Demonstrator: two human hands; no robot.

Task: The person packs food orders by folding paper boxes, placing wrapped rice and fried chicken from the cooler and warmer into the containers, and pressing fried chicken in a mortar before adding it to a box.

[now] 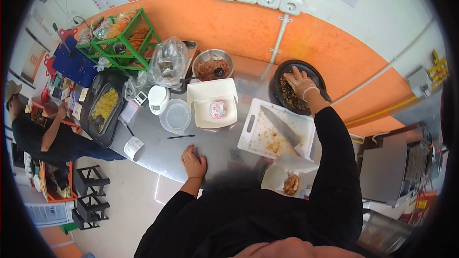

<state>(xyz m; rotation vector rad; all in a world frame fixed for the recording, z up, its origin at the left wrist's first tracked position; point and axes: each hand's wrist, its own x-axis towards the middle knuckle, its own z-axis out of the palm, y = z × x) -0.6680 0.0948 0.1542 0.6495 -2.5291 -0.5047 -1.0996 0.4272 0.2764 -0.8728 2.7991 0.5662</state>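
My right hand [300, 84], in a clear glove, reaches into a round black pan [315, 70] of dark, crumbly bits. Its fingers are spread and touch the contents; whether any bits are under them is hidden. My left hand [193, 163] rests bare on the steel table [217, 150] near its front edge, fingers loosely bent, thumb apart, with nothing visible in it. A black pen [181, 136] lies just beyond it. Below the pan, a large knife [282, 126] lies on a white cutting board [247, 139] with orange crumbs. An open box [270, 181] nearer me holds a browned piece of food [291, 184].
A white open carton [201, 93] with a round wrapped item, a plastic tub [175, 116], a scale [158, 99] and a metal bowl [196, 66] stand behind my left hand. Farther left are a green rack [114, 48] and a yellow-food tray [106, 110]. Another person [45, 131] stands left.
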